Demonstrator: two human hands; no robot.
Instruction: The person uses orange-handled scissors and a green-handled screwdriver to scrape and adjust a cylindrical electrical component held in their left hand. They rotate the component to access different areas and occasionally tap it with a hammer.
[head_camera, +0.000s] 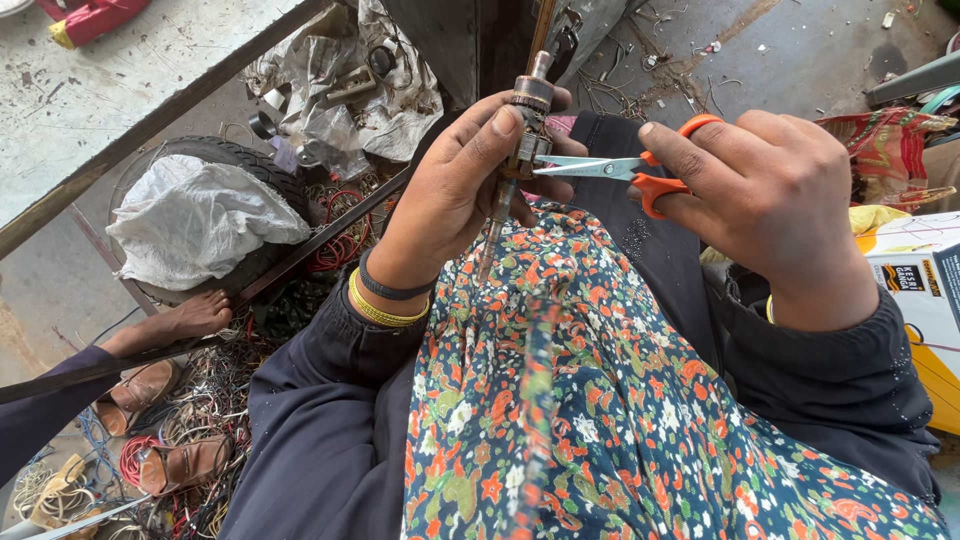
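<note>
Head view: two hands work on a small metal part above the lap.

The left hand (455, 185) pinches the cylindrical metal part (527, 125) upright between thumb and fingers; the right hand (770, 195) has fingers through the orange-handled scissors (620, 168), whose blade tips touch the part.

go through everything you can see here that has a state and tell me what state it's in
metal shaft part: upright, gripped by left hand
orange-handled scissors: blades nearly closed, tips at the part, in right hand
tyre: lying flat, white sack on it
sandals: off the foot, on the wires
</note>
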